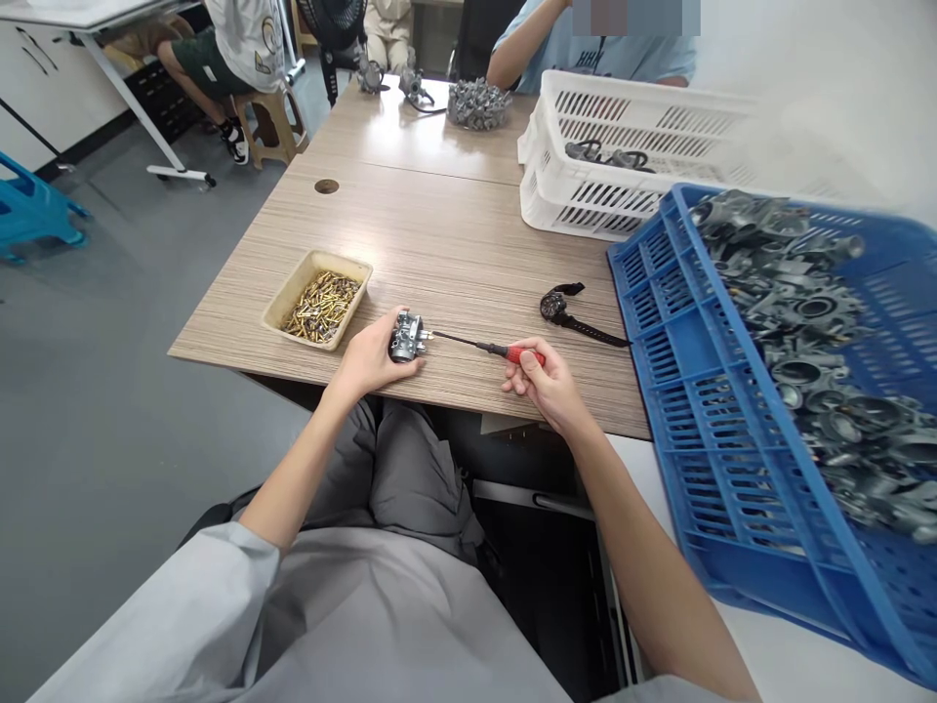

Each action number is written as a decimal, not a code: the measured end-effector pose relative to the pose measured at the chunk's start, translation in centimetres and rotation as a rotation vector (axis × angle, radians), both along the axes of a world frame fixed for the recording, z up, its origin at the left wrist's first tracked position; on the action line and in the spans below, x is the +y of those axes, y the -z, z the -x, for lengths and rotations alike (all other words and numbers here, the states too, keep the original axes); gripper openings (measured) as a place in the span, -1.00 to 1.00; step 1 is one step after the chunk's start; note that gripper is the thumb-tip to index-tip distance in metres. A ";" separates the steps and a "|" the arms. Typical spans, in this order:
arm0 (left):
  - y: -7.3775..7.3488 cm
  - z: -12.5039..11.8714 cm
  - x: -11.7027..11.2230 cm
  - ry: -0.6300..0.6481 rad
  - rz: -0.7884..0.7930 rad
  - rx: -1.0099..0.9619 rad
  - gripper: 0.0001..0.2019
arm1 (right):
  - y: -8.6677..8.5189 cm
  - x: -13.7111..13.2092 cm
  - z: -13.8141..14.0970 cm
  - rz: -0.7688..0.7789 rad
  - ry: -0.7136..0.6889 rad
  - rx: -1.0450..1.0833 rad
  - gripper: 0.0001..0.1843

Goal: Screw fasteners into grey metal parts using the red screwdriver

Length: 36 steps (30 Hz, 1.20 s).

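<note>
Near the table's front edge, my left hand [373, 353] is closed around a small grey metal carburetor body [407, 337]. My right hand [546, 383] grips the red handle of a screwdriver [492, 348] between thumb and fingers. Its long thin shaft points left, and the tip meets a small brass-coloured piece on the carburetor's right side. Whether the tip is seated in that piece is too small to tell. Left of my left hand stands a cream tray [271, 314] holding many small brass parts [320, 307].
A black wristwatch [554, 307] lies right of the screwdriver. A blue crate [663, 322] full of metal carburetor bodies [820, 312] stands at right, a white crate [578, 210] behind it. Far back are a tub of grey parts [477, 103] and a person in light blue [527, 44].
</note>
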<state>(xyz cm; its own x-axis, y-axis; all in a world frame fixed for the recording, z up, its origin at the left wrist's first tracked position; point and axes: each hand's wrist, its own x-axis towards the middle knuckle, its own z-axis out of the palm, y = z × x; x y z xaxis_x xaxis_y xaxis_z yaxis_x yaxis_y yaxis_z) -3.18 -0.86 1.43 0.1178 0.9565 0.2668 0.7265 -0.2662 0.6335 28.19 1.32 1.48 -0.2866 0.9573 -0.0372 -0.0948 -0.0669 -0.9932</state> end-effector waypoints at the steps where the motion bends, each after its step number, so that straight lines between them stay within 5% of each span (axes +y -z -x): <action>1: 0.0 0.0 0.0 0.000 0.000 0.000 -0.22 | 0.0 0.0 0.0 -0.001 0.000 -0.001 -0.53; 36: 0.4 0.1 0.1 0.002 -0.012 -0.006 -0.22 | -0.2 -0.3 0.3 0.022 0.051 -0.021 -0.52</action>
<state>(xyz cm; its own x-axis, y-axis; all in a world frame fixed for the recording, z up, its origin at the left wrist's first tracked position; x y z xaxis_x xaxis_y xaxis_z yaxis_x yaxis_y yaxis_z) -3.25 -0.77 1.05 0.1182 0.9531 0.2786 0.7219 -0.2751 0.6349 27.88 1.06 1.68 -0.2363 0.9696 -0.0635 -0.0774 -0.0839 -0.9935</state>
